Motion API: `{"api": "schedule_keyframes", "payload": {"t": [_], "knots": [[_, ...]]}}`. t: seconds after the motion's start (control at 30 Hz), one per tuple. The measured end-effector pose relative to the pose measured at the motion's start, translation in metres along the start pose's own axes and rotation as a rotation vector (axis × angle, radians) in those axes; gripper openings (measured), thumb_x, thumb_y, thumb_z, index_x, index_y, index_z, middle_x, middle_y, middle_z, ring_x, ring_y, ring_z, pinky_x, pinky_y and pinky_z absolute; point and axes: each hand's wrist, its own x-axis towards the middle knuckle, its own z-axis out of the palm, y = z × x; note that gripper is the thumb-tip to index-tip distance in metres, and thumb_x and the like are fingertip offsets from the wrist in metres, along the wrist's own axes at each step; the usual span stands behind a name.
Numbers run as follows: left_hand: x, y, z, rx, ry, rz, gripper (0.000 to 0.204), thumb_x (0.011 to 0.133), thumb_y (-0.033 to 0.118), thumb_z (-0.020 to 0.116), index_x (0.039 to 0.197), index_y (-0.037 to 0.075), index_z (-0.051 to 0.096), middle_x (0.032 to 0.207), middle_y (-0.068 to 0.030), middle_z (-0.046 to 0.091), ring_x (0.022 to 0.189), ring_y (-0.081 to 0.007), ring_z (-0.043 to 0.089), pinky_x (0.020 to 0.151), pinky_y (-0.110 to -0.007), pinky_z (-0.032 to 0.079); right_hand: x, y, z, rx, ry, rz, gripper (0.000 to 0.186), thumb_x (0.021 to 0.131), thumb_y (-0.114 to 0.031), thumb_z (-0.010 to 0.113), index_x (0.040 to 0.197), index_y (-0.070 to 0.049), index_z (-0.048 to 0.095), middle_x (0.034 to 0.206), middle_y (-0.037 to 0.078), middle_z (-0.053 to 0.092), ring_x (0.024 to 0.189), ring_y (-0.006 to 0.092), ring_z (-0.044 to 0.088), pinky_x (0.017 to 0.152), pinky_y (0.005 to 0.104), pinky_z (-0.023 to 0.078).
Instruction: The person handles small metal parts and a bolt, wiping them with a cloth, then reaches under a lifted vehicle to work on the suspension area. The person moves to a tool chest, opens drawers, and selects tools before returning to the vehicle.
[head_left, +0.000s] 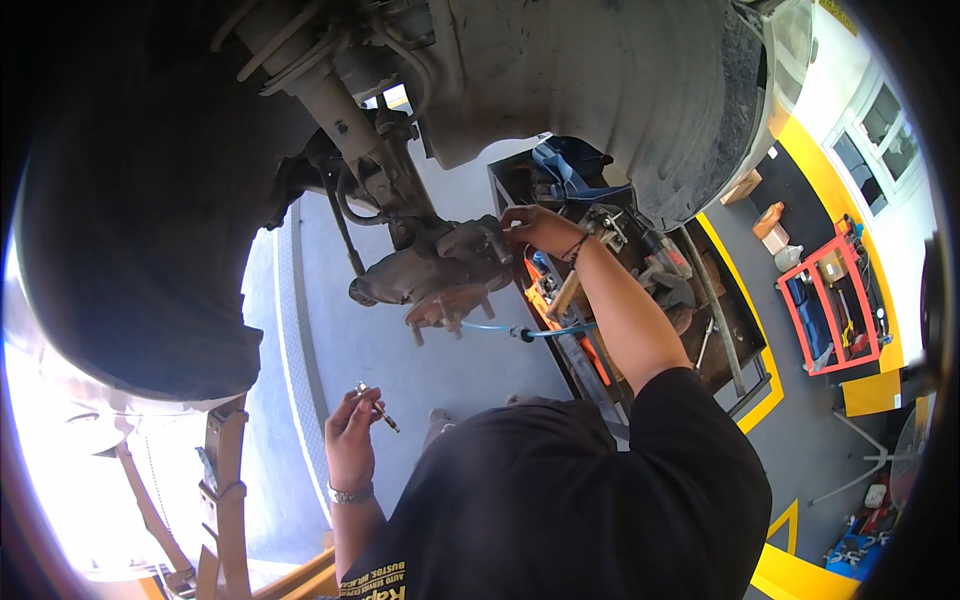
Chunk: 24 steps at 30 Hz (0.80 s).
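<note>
Above me is a car's wheel well with a strut (345, 125) and a grimy steering knuckle (420, 270), whose rusty hub (450, 305) carries studs. My right hand (540, 228) reaches to the right end of the knuckle, its fingertips closed at the bracket there; what they pinch is too small to make out. My left hand (352, 435) is lower, near my body, closed on a small shiny metal fitting (375, 405) with a thin stem. A translucent blue hose (555, 332) runs below the hub toward the tool cart.
A dark cart (740, 340) of tools stands at the right, with a blue object (570, 170) on it. Beyond are a red tool cart (790, 280) and a yellow-trimmed wall (805, 145). A brown lift post (225, 440) stands at lower left; the fender liner (140, 250) fills the upper left.
</note>
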Motion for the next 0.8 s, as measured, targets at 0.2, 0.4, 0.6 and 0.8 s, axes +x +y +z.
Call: {"api": "schedule_keyframes", "payload": {"t": [0.2,0.4,0.6,0.8], "knots": [[-0.001,-0.003,0.002,-0.003,-0.032,0.010,0.030,0.102,0.018,0.062,0.115,-0.007,0.072,0.119,-0.0082,0.063,0.097,-0.0157,0.064,0.087,-0.031,0.052,-0.018,-0.002,-0.004,0.245,-0.060,-0.013,0.020,0.096,-0.024,0.069,0.100,-0.004,0.071,0.084,0.003,0.070,0.071,0.0087,0.069,0.056,0.0251,0.056],[-0.001,-0.005,0.003,-0.033,-0.025,-0.010,0.030,0.102,0.018,0.063,0.115,-0.007,0.072,0.119,-0.0084,0.063,0.098,-0.0167,0.064,0.088,-0.031,0.052,0.002,0.009,0.006,-0.001,0.018,-0.150,0.021,0.096,-0.024,0.071,0.094,-0.002,0.070,0.072,0.002,0.066,0.062,0.0084,0.061,0.056,0.0256,0.049],[0.003,-0.007,0.005,-0.021,-0.033,-0.025,0.030,0.102,0.018,0.061,0.116,-0.007,0.070,0.118,-0.0103,0.065,0.099,-0.0194,0.066,0.088,-0.033,0.053,-0.003,0.014,0.004,0.050,0.003,-0.138,0.025,0.098,-0.025,0.070,0.091,-0.001,0.068,0.068,0.002,0.064,0.059,0.0093,0.058,0.055,0.0278,0.046],[0.006,-0.009,0.010,0.015,-0.048,-0.027,0.031,0.101,0.017,0.061,0.116,-0.008,0.068,0.118,-0.0113,0.066,0.100,-0.0214,0.066,0.087,-0.034,0.053,-0.003,0.005,-0.001,-0.040,-0.048,-0.158,0.015,0.096,-0.015,0.070,0.102,-0.002,0.069,0.084,0.002,0.068,0.079,0.0084,0.064,0.073,0.0274,0.053]]}}
